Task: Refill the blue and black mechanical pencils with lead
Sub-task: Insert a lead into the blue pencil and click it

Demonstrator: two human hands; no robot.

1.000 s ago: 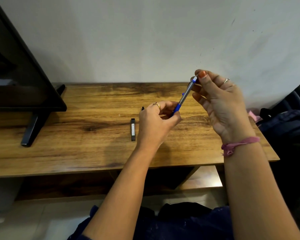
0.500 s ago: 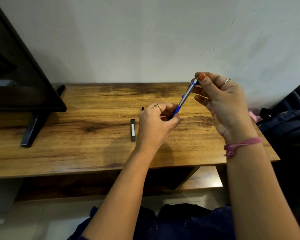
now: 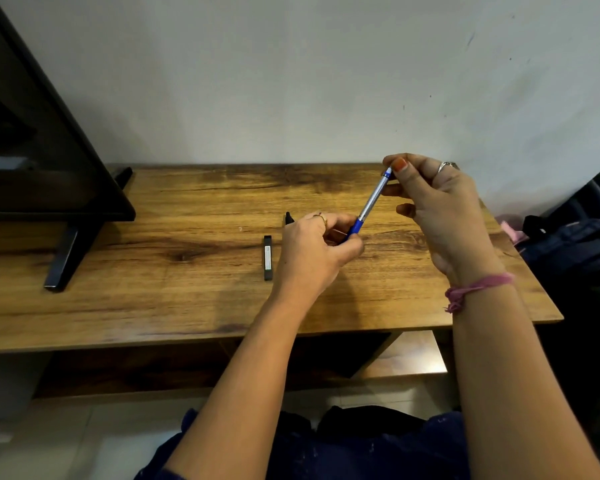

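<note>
The blue mechanical pencil [image 3: 371, 202] is held slanted above the wooden table [image 3: 153, 271], tip end down. My left hand [image 3: 316, 251] grips its blue lower end. My right hand [image 3: 437, 206] pinches its top cap between thumb and fingers. A slim black lead case [image 3: 267, 258] with a white label lies flat on the table just left of my left hand. The tip of the black pencil [image 3: 288, 217] pokes out behind my left hand; the rest is hidden.
A black monitor [image 3: 32, 161] on a dark stand foot [image 3: 66, 258] fills the table's left side. A dark bag [image 3: 575, 251] sits past the table's right edge. A lower shelf [image 3: 406, 358] shows under the tabletop.
Both hands dipped slightly and came back with the blue pencil; my right thumb stays at the top cap. The lead case and black pencil have not moved.
</note>
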